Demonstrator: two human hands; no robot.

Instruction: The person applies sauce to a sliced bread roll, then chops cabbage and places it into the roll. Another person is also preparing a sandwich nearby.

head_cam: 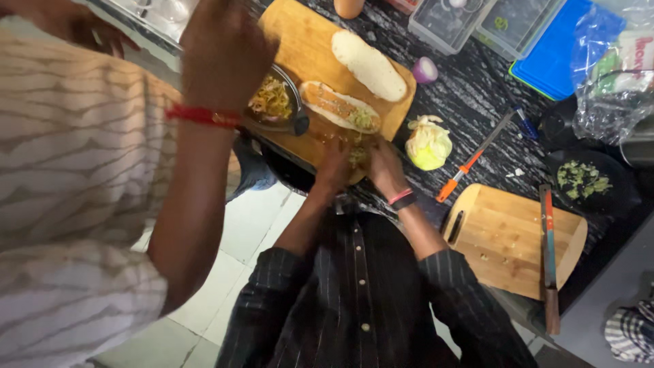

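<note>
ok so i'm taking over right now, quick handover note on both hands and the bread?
Left hand and right hand: together at the near edge of the large wooden cutting board, around a pinch of shredded filling; grip unclear.
Things: long split bread half with filling mid-board, bare pale bread half beyond it, metal bowl of shredded filling under a co-worker's arm.
Done: one half partly filled.
Left: the bare half has nothing on it.

The big board (310, 48) was pale matt wood, the second board (507, 238) likewise. The counter (470, 95) was glossy black stone, streaked white. The bowl (289, 116) looked like shiny metal. The knife (547, 225) had a dull steel blade, the bag (606, 75) crinkled clear plastic.
</note>
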